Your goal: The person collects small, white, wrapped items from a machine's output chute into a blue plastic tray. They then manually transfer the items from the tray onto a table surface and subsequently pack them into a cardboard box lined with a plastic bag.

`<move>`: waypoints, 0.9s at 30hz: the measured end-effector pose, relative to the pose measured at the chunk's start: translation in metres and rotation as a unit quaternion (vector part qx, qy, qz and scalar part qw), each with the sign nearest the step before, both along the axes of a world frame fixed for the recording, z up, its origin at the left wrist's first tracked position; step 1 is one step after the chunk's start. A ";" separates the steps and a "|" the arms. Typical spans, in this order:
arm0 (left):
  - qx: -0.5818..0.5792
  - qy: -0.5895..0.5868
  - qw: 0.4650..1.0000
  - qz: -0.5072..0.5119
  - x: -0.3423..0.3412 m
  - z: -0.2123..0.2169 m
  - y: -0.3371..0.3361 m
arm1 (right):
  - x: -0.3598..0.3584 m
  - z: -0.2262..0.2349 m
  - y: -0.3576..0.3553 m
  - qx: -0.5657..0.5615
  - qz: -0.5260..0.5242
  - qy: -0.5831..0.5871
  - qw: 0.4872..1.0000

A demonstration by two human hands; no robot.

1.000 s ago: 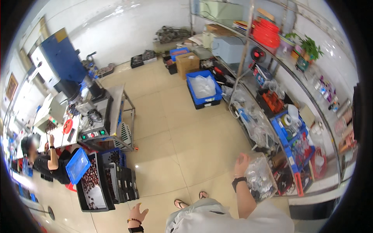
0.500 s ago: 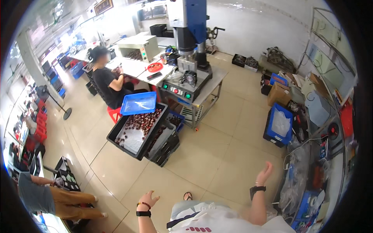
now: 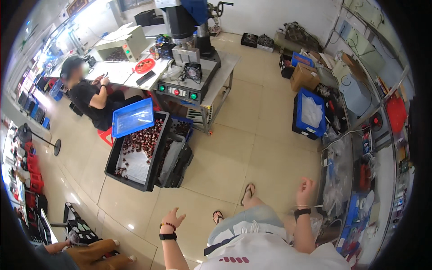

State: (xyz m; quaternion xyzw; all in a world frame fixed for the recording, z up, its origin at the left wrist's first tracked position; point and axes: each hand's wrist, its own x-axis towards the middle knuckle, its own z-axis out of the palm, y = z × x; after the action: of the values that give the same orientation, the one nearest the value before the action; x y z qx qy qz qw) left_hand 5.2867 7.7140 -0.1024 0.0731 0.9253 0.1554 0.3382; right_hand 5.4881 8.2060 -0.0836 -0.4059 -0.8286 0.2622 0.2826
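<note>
My left hand (image 3: 173,218) hangs in front of me over the tiled floor with its fingers apart and nothing in it. A beaded bracelet and a black band circle that wrist. My right hand (image 3: 306,191) is raised to the right, its fingers loosely bent and holding nothing visible. It is nearest the shelving with plastic bags (image 3: 334,184). Ahead of my left hand stands a black crate (image 3: 114,165) holding many small dark red pieces (image 3: 143,139). A blue tray (image 3: 133,119) rests tilted on its far end.
A seated person (image 3: 87,92) works at the white table (image 3: 118,80) beside a press machine (image 3: 185,83). Another person (image 3: 87,256) stands at lower left. Blue-rimmed crates (image 3: 310,112) and a cardboard box (image 3: 306,76) line the right side. A fan (image 3: 57,146) stands far left.
The view has shifted forward and to the right, so the crate and table appear further left. Both my feet now show. My right hand's fingers are more bent than before.
</note>
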 end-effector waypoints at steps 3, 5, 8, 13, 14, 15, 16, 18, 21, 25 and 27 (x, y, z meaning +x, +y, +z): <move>0.009 0.009 0.999 -0.051 -0.058 0.011 0.072 | -0.009 0.014 0.030 -0.006 -0.058 0.007 0.998; 0.044 0.026 0.995 -0.088 -0.091 0.008 0.124 | -0.014 0.012 0.052 -0.036 -0.091 0.002 0.995; 0.029 0.028 0.989 -0.142 -0.147 0.027 0.227 | -0.029 -0.012 0.098 0.124 -0.104 -0.105 0.981; 0.078 0.068 0.974 -0.200 -0.227 0.047 0.378 | -0.103 -0.025 0.197 -0.022 -0.114 -0.027 0.993; 0.095 0.079 0.969 -0.214 -0.241 0.054 0.405 | -0.115 -0.024 0.215 -0.052 -0.121 -0.023 0.991; 0.100 0.072 0.970 -0.209 -0.253 0.064 0.436 | -0.130 -0.026 0.241 -0.023 -0.113 -0.010 0.993; 0.131 0.077 0.964 -0.217 -0.266 0.070 0.460 | -0.150 -0.028 0.272 0.007 -0.106 0.004 0.994; 0.186 0.071 0.950 -0.240 -0.285 0.076 0.506 | -0.183 -0.034 0.325 0.023 -0.094 0.001 0.995; 0.160 0.007 0.957 -0.243 -0.323 0.044 0.529 | -0.246 -0.030 0.387 -0.001 -0.055 -0.010 0.998; -0.029 -0.051 0.979 -0.193 -0.377 0.001 0.564 | -0.338 -0.015 0.440 -0.047 0.013 -0.054 0.997; -0.064 -0.082 0.971 -0.215 -0.419 -0.029 0.592 | -0.369 -0.010 0.467 -0.068 0.020 -0.054 0.996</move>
State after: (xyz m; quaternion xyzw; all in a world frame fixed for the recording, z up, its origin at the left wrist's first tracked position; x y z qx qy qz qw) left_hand 4.8678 8.3057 -0.1314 0.2353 0.8651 0.0250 0.4423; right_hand 5.1195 8.6726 -0.0935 -0.4214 -0.8310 0.3005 0.2038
